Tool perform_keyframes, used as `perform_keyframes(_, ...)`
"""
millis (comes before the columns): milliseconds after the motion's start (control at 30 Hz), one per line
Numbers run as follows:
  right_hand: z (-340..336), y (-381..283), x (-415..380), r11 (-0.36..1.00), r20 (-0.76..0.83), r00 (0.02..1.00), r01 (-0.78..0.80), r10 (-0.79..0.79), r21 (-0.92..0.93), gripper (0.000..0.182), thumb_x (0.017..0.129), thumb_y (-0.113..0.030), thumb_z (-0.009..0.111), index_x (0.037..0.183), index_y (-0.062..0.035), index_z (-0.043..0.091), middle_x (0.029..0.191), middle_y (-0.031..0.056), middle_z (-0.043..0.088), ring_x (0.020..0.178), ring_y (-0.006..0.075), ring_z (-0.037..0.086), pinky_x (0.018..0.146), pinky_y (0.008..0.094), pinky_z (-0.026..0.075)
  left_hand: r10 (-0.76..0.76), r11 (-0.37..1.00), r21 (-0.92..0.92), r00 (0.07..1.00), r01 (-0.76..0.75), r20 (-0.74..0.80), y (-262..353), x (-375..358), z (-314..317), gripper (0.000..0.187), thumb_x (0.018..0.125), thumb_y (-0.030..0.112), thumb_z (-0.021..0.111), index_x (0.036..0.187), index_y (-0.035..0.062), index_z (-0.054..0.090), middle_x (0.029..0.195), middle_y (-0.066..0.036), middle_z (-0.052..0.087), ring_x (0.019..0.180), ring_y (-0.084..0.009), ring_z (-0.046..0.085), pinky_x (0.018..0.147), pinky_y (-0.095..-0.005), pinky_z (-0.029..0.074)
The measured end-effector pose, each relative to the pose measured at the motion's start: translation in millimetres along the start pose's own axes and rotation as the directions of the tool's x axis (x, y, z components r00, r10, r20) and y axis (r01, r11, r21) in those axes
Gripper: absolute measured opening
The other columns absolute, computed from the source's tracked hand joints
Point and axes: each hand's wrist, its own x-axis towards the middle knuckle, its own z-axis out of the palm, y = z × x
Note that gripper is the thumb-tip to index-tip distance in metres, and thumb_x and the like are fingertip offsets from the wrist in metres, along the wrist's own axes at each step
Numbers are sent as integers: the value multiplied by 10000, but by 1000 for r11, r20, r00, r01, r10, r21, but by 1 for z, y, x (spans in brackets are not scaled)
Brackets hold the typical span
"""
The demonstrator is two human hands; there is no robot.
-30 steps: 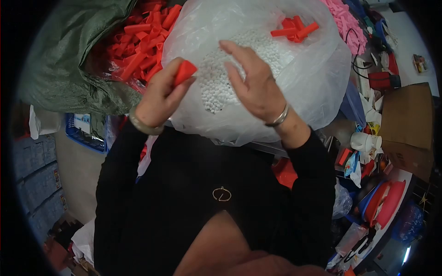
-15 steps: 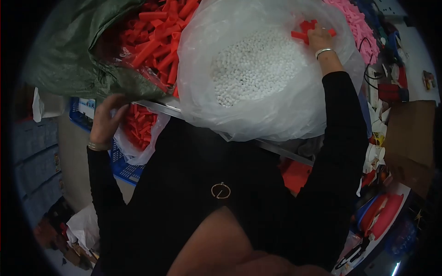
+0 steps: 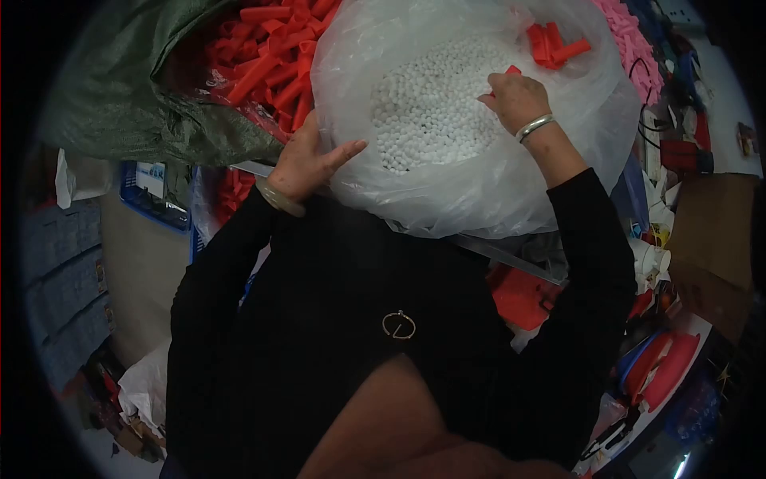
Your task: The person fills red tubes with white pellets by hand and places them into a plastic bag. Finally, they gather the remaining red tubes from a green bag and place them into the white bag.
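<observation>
My right hand (image 3: 520, 102) is closed around a short red piece (image 3: 513, 71), of which only an end shows past the fingers. It hovers over the right side of small white beads (image 3: 435, 104) in a large clear plastic bag (image 3: 471, 215). Beyond it, several red pieces (image 3: 550, 46) lie on the bag's far right inner side. My left hand (image 3: 307, 164) is at the bag's left edge, thumb stretched toward the beads. Its fingertips point at the heap of red tube-like pieces (image 3: 275, 68), and nothing shows in its grasp.
A green woven sack (image 3: 112, 96) surrounds the red heap at the upper left. Pink pieces (image 3: 634, 48) lie at the upper right. Below the sack stands a blue basket (image 3: 148, 203). To the right are a cardboard box (image 3: 710, 239) and assorted clutter.
My left hand has moved right and up from above the small bag to the big bag's edge. My right hand came left and down with one red piece, leaving several others behind.
</observation>
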Motion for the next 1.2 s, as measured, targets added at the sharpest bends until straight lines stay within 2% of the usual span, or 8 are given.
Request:
perform_keyframes(233,14,-3,-2,982,-52,994,98,-91,161,139,850,-147,601,805,-16,583,826,183,654,796,340,646,712,423,520,-59,947,-316,998,64,24,-7,4,6,603,855,167,686,1331,-29,370,1238,-166,535,1130,-217,534,970,-348,437)
perform_keyframes(433,0,-4,1,984,183,968,-159,172,-86,176,823,-61,539,937,-1,658,992,204,663,947,330,650,845,390,516,-39,971,-235,999,41,11,-7,0,1,557,862,171,682,1295,-25,392,1220,-176,540,1114,-207,540,944,-339,453)
perform_keyframes(567,49,-15,28,976,87,995,-61,44,207,192,839,-133,530,868,29,630,913,202,653,808,361,637,749,421,510,14,987,-161,1000,-15,-9,-11,-4,-9,525,863,202,687,1248,-26,414,1138,-168,580,1042,-200,579,896,-335,480)
perform_keyframes(767,20,-98,48,733,155,978,-5,-137,680,295,862,-191,481,931,41,648,969,244,653,910,362,635,835,395,490,-133,991,-25,989,132,-57,4,-7,-35,516,853,242,705,1202,-29,439,816,-63,584,722,-120,573,648,-262,493)
perform_keyframes(833,18,-109,49,456,163,952,-29,-259,889,300,882,-221,498,905,33,655,841,155,682,752,258,650,731,341,508,-9,997,70,991,18,-131,8,-7,-41,481,854,226,704,1180,-31,461,756,-45,555,659,-95,531,587,-236,458)
perform_keyframes(967,-5,-96,34,310,192,931,-92,-311,946,278,932,-237,520,812,-5,617,658,6,565,567,81,494,559,232,425,-60,995,-95,981,43,-184,26,-6,-52,438,858,205,697,1154,-35,481,743,-41,555,644,-93,532,585,-229,453)
perform_keyframes(1033,-13,-81,23,112,188,913,-158,-362,981,246,942,-248,525,823,-47,601,650,-18,545,554,50,453,534,191,386,27,999,-11,966,-31,-258,36,-3,-55,399,852,182,701,1134,-22,505,735,-37,554,623,-90,521,578,-224,444)
perform_keyframes(1200,-35,-52,-5,32,105,905,-100,-412,994,220,942,-250,530,833,-75,609,646,-32,565,569,35,487,551,178,412,382,901,322,884,-291,-269,58,7,-45,364,805,139,722,1088,1,539,808,-67,569,698,-145,560,621,-248,462)
